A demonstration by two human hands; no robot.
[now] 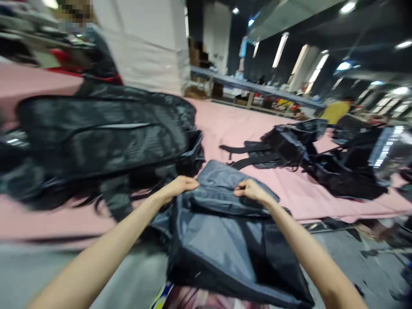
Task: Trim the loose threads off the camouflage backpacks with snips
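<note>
A grey-lined black bag (222, 240) lies spread in front of me, its inside facing up and its near part hanging over the table edge. My left hand (184, 184) pinches the grey fabric at the bag's left side. On the right, my right hand (249, 189) grips the same grey lining with curled fingers. Between both hands the cloth forms a raised fold. Beside my left hand lies a large dark camouflage-patterned bag (125, 146), blurred by motion.
The long table has a pink cover (209, 116). More black bags (347, 171) with loose straps lie at the right. A shelf (257, 90) with mixed goods stands behind. A person in yellow (336, 112) is far right; another person (96, 47) is at the upper left.
</note>
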